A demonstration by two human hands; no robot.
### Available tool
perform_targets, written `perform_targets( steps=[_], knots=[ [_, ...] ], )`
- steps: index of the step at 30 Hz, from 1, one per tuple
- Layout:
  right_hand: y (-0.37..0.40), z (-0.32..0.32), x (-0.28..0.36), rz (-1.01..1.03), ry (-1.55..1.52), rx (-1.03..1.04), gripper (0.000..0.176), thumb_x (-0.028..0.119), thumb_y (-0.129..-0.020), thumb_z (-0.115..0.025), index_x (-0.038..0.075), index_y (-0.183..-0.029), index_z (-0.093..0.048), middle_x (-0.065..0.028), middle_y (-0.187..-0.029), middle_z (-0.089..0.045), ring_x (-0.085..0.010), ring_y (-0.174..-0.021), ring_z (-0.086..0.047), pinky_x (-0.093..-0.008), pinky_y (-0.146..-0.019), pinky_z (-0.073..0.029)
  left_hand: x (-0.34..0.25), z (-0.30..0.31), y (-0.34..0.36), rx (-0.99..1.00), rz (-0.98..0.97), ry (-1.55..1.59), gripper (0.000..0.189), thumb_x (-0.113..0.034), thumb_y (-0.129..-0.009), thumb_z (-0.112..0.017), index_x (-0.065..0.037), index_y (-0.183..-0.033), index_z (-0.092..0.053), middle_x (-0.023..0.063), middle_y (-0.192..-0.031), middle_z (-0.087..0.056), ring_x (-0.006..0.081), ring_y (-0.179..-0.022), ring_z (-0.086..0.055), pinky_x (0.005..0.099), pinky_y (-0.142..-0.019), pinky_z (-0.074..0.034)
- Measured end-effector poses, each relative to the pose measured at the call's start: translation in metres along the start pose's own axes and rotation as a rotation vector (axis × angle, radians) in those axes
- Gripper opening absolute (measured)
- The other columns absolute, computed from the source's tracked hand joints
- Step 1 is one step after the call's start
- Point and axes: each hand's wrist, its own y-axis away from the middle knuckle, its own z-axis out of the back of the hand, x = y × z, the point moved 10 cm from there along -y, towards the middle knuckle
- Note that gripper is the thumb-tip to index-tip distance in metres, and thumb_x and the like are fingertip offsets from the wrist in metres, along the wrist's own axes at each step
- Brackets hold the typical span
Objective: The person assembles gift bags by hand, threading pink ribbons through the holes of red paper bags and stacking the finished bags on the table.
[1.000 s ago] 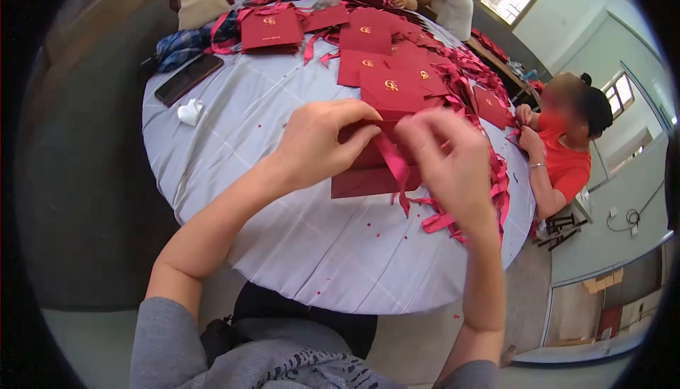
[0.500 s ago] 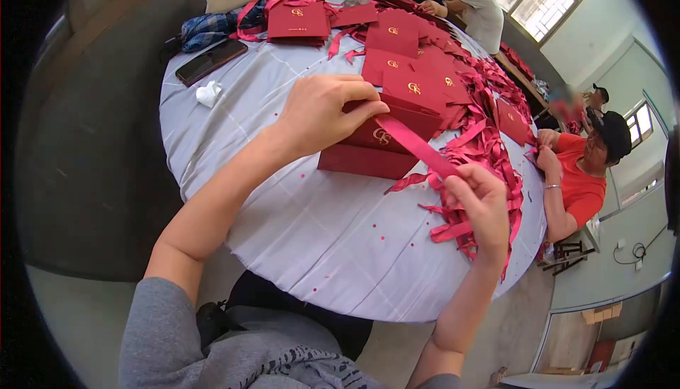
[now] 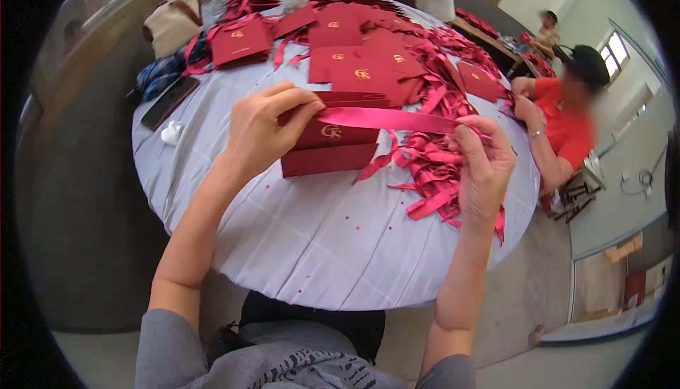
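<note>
A pink-red ribbon (image 3: 388, 119) is stretched nearly level between my hands, above the table. My left hand (image 3: 273, 127) pinches its left end, and my right hand (image 3: 484, 162) pinches the other end. Just behind and below the ribbon stands a dark red paper bag (image 3: 329, 160) with a gold logo, beside my left hand. Near my right hand lies a heap of loose ribbons (image 3: 433, 180). More flat red bags (image 3: 361, 81) with gold logos are piled farther back.
The round table has a white cloth (image 3: 283, 247). At its left are a phone (image 3: 170, 103), a crumpled tissue (image 3: 171, 132), a plaid item (image 3: 157, 77) and a cream bag (image 3: 173, 22). A person in red (image 3: 567, 123) works at the right; others sit at the back.
The ribbon has gone from a slant to nearly level and is stretched wider. My right hand has risen, and my left hand is farther left. The camera view has shifted.
</note>
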Motion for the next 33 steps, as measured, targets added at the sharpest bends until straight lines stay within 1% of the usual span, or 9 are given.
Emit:
perform_targets(
  steps=[3, 5, 8, 11, 15, 20, 23, 26, 33],
  knots=[
    [0.0, -0.01, 0.014, 0.164, -0.056, 0.06, 0.007, -0.003, -0.084, -0.058, -0.002, -0.089, -0.061, -0.0113, -0.1, -0.061, -0.0146, -0.089, -0.059, -0.0266, -0.08, -0.047, -0.005, 0.0, 0.001, -0.008, 0.013, 0.033, 0.005, -0.01, -0.08, -0.066, -0.005, -0.082, -0.068, 0.0072, -0.074, -0.063, 0.0203, -0.057, -0.057, 0.0288, -0.054, -0.046],
    [0.001, -0.025, 0.003, 0.059, -0.385, 0.183, 0.008, 0.005, -0.09, -0.052, 0.0, -0.091, -0.058, -0.0191, -0.111, -0.062, -0.0236, -0.102, -0.06, -0.0316, -0.086, -0.047, -0.003, -0.006, 0.001, 0.035, 0.026, 0.064, 0.007, -0.006, -0.083, -0.064, -0.001, -0.086, -0.067, 0.0086, -0.075, -0.061, 0.0134, -0.059, -0.056, 0.0265, -0.055, -0.044],
    [0.008, -0.042, -0.009, -0.086, -0.808, 0.294, 0.009, 0.011, -0.096, -0.049, 0.005, -0.101, -0.05, -0.0209, -0.098, -0.065, -0.0295, -0.096, -0.064, -0.034, -0.084, -0.049, 0.002, -0.013, 0.003, 0.078, 0.046, 0.188, 0.01, -0.003, -0.087, -0.059, 0.006, -0.087, -0.063, 0.0106, -0.08, -0.063, 0.0139, -0.074, -0.058, 0.0249, -0.067, -0.045],
    [0.014, -0.053, -0.014, -0.146, -0.857, 0.321, 0.01, 0.013, -0.095, -0.052, 0.004, -0.095, -0.049, -0.0072, -0.069, -0.056, -0.0199, -0.067, -0.063, -0.0399, -0.076, -0.055, 0.011, -0.015, 0.003, 0.103, -0.001, 0.106, 0.01, -0.003, -0.088, -0.059, 0.006, -0.092, -0.062, 0.0099, -0.082, -0.062, 0.0145, -0.076, -0.058, 0.025, -0.068, -0.044],
    [0.025, -0.069, -0.032, -0.344, -0.662, 0.418, 0.012, 0.012, -0.093, -0.055, 0.001, -0.093, -0.052, -0.0049, -0.061, -0.054, -0.0136, -0.047, -0.054, -0.0334, -0.056, -0.053, 0.006, -0.011, 0.0, 0.089, -0.031, 0.082, 0.011, -0.003, -0.088, -0.059, 0.004, -0.096, -0.062, 0.0094, -0.08, -0.06, 0.013, -0.076, -0.057, 0.0251, -0.067, -0.044],
    [0.029, -0.073, -0.051, -0.412, -0.405, 0.458, 0.015, 0.014, -0.092, -0.057, -0.001, -0.095, -0.054, -0.0078, -0.063, -0.061, -0.014, -0.049, -0.058, -0.023, -0.045, -0.046, -0.022, -0.008, -0.001, 0.111, -0.087, -0.262, 0.013, -0.001, -0.085, -0.06, -0.002, -0.097, -0.064, 0.0096, -0.089, -0.051, 0.0183, -0.07, -0.056, 0.0286, -0.063, -0.044],
    [0.03, -0.073, -0.062, -0.47, -0.282, 0.398, 0.017, 0.012, -0.09, -0.058, -0.003, -0.097, -0.056, -0.0093, -0.067, -0.063, -0.0139, -0.049, -0.058, -0.0222, -0.045, -0.045, -0.052, -0.013, -0.01, 0.139, -0.257, -0.317, 0.026, 0.007, -0.075, -0.056, -0.003, -0.098, -0.063, 0.0131, -0.1, -0.052, 0.0329, -0.095, -0.053, 0.0385, -0.082, -0.043],
    [0.031, -0.067, -0.068, -0.489, -0.172, 0.345, 0.017, 0.015, -0.09, -0.058, -0.002, -0.095, -0.059, -0.0067, -0.068, -0.062, -0.0107, -0.05, -0.057, -0.0206, -0.046, -0.044, -0.064, -0.032, -0.018, 0.311, -0.303, -0.247, 0.027, 0.001, -0.073, -0.058, -0.002, -0.099, -0.058, 0.0157, -0.095, -0.057, 0.0359, -0.096, -0.052, 0.0429, -0.089, -0.037],
    [0.034, -0.064, -0.084, -0.498, -0.08, 0.246, 0.021, 0.015, -0.095, -0.053, -0.002, -0.106, -0.054, -0.0066, -0.071, -0.06, -0.0086, -0.05, -0.053, -0.0208, -0.047, -0.044, -0.033, -0.055, -0.026, 0.308, -0.194, -0.005, 0.014, -0.006, -0.078, -0.06, -0.001, -0.091, -0.06, 0.0177, -0.079, -0.062, 0.0365, -0.077, -0.058, 0.04, -0.069, -0.047]
  ],
)
